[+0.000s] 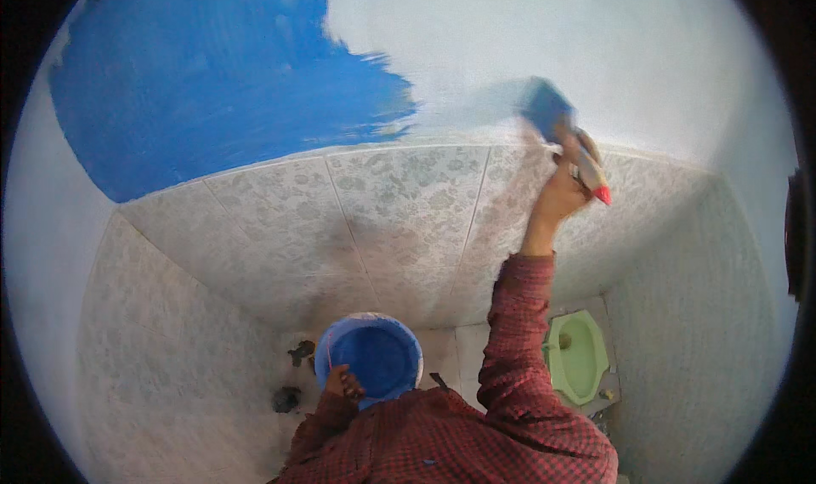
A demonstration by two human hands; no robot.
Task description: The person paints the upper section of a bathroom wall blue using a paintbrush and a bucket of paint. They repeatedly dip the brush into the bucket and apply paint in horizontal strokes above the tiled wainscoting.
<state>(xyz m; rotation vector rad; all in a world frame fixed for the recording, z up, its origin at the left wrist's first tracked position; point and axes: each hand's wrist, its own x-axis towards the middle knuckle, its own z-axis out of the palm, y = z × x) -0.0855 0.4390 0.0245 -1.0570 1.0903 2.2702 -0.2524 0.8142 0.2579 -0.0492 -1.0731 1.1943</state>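
Raised at the wall, my right hand [567,186] is closed round a wide paintbrush [544,108]. Its blue bristles are smeared by motion against the white wall [476,33], just above the tiles, and its pale handle ends in a red tip. A broad patch of blue paint [221,67] covers the wall to the left, with a ragged right edge. Low down, my left hand [343,383] has its fingers curled at the near left rim of a bucket [408,335] of blue paint. A thin line, seemingly the bucket's handle, runs into its grip.
Patterned tiles [408,203] line the lower wall and both side walls. A green squat toilet [580,356] is set in the floor at the right. Dark crumpled scraps [287,399] lie on the floor left of the bucket.
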